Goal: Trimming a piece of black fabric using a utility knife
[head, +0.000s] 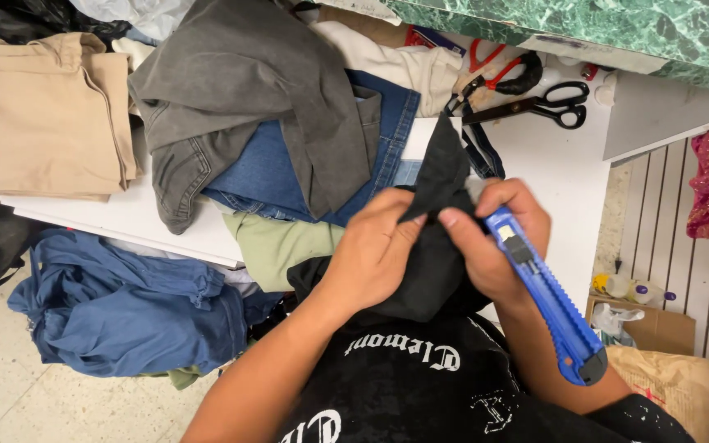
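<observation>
Head view, looking down: both hands work a piece of black fabric [441, 176] held up over the near edge of the white table [560, 176]. Left hand [375, 250] pinches the fabric at its middle, fingers closed on it. Right hand [498, 238] grips a blue utility knife [547, 299], handle pointing down toward the person's body, blade end hidden behind the cloth; the thumb of that hand also presses on the fabric. The two hands are just beside each other, nearly touching, with the cloth between them. Top of the fabric rises to a point, lower part hangs against the person's black printed shirt [420, 385].

On the table: grey jeans [240, 90] lie over blue jeans [289, 176] at the middle, folded tan garment [55, 111] at the left edge, cream garment [395, 61] near the far edge. Pale green cloth [276, 242] hangs off the near edge. Black scissors [547, 102] and red-handled scissors [494, 70] sit at the far right corner, well apart from the hands. Green marbled counter [601, 25] above them. Blue garment pile [133, 303] on the floor left of the person. Cardboard box [658, 328] at the right, beside a slatted white panel [674, 230].
</observation>
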